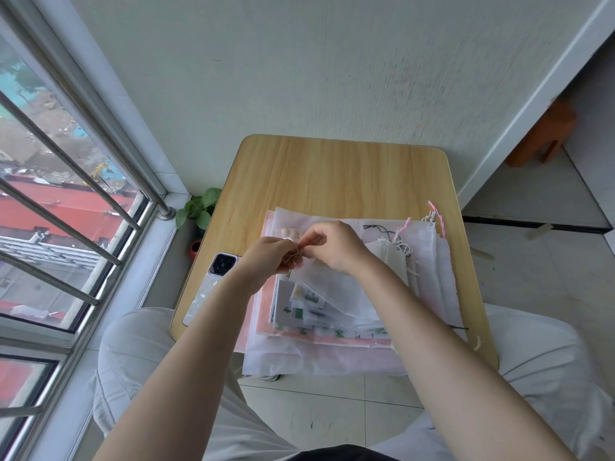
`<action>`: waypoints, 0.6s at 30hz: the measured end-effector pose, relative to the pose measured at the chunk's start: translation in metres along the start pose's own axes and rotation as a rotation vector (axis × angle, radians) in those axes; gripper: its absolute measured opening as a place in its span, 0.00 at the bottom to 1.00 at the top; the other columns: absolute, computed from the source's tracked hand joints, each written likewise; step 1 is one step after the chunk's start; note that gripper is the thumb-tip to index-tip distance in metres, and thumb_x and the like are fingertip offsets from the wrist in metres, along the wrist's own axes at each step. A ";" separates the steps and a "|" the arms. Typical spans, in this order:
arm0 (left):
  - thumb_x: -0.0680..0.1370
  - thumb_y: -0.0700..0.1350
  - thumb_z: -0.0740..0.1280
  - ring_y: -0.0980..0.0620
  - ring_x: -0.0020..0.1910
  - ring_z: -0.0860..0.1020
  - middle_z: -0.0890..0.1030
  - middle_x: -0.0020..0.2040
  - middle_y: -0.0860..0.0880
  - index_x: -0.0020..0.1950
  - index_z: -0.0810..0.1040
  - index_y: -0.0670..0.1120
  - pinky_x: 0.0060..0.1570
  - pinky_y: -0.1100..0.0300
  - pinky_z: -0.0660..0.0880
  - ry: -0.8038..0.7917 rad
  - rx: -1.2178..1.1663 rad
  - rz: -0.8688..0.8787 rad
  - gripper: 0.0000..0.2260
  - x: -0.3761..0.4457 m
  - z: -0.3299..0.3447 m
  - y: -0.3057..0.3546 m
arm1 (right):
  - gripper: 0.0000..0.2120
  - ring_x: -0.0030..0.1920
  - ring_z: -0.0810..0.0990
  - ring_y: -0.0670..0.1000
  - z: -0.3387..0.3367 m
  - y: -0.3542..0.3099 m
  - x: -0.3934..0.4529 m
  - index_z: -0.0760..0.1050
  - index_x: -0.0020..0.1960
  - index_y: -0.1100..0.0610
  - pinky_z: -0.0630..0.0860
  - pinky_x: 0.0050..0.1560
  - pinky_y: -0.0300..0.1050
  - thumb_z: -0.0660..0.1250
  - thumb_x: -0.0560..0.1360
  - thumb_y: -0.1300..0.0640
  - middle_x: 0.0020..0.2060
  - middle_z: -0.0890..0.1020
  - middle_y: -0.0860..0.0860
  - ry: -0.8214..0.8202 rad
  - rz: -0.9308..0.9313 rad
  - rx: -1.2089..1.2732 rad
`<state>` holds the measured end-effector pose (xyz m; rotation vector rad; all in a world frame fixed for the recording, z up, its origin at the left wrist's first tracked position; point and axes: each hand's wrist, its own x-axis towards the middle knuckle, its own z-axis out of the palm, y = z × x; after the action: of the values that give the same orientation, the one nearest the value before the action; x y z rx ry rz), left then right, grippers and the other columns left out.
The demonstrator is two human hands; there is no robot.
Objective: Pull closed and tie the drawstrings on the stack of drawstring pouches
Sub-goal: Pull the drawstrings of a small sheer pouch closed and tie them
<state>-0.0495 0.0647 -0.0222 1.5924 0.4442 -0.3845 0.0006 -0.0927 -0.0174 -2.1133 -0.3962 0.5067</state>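
Note:
A stack of thin white and pink drawstring pouches [332,347] covers the near half of a small wooden table [332,168]. Above the stack's left part, my left hand [269,257] and my right hand [336,247] meet fingertip to fingertip. Both pinch a thin drawstring [299,251] at the top of a white pouch [336,287] that hangs tilted below them. Several smaller pouches with knotted white, pink and dark cords [412,234] lie at the stack's right side.
A phone [213,284] lies face down at the table's left edge. A window with metal bars [66,194] fills the left, with a small potted plant [199,211] on the floor by it. A white wall stands behind the table. My knees flank the table.

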 end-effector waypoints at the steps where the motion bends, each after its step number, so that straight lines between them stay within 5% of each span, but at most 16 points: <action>1: 0.79 0.39 0.61 0.52 0.34 0.75 0.82 0.38 0.42 0.47 0.81 0.35 0.39 0.60 0.72 0.003 0.012 0.000 0.11 0.000 0.001 0.000 | 0.05 0.43 0.82 0.46 0.000 0.000 0.000 0.82 0.42 0.53 0.79 0.51 0.45 0.73 0.71 0.63 0.37 0.83 0.46 0.011 -0.011 -0.020; 7: 0.79 0.40 0.62 0.53 0.34 0.75 0.82 0.38 0.44 0.47 0.82 0.35 0.39 0.62 0.72 -0.001 0.095 0.017 0.11 -0.001 -0.001 -0.002 | 0.05 0.40 0.76 0.49 0.003 0.000 -0.003 0.77 0.46 0.53 0.73 0.41 0.42 0.66 0.77 0.61 0.38 0.78 0.46 -0.042 -0.111 -0.230; 18: 0.77 0.38 0.61 0.53 0.33 0.73 0.81 0.35 0.46 0.42 0.82 0.38 0.35 0.63 0.70 0.041 0.171 0.010 0.11 -0.002 0.002 -0.004 | 0.04 0.44 0.81 0.49 0.011 0.002 0.000 0.78 0.42 0.53 0.79 0.50 0.50 0.69 0.73 0.61 0.38 0.82 0.47 -0.017 -0.061 -0.173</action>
<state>-0.0534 0.0623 -0.0253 1.7698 0.4441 -0.3916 -0.0047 -0.0864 -0.0248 -2.2567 -0.5284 0.4696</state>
